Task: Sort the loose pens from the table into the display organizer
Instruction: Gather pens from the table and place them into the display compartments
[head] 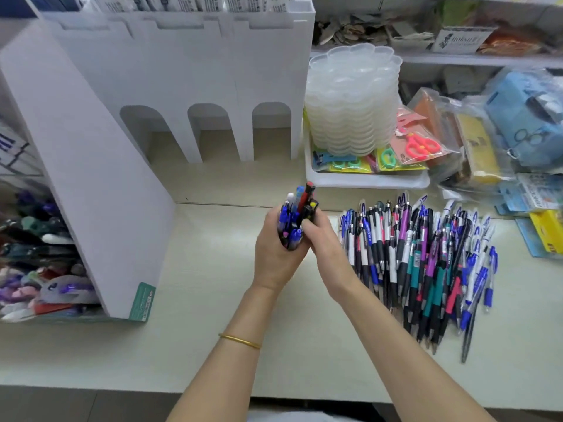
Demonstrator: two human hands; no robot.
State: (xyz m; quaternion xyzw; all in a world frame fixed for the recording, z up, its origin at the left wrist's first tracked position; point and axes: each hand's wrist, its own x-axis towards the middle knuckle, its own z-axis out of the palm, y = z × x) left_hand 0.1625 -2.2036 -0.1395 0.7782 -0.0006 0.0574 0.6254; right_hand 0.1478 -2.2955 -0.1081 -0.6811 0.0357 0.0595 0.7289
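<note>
Both forearms are bare right down to the frame edge. There's a thin, plain gold bangle (239,341) on the wrist behind the left hand (274,257). The pale strip (298,418) at the very bottom might be a light top, hard to tell.

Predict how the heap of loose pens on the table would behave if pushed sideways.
The pen heap would probably scatter rather than slide as one: the pens lie loose, overlapping. Their round barrels likely roll on the smooth table. Each looks stiff and light.
</note>
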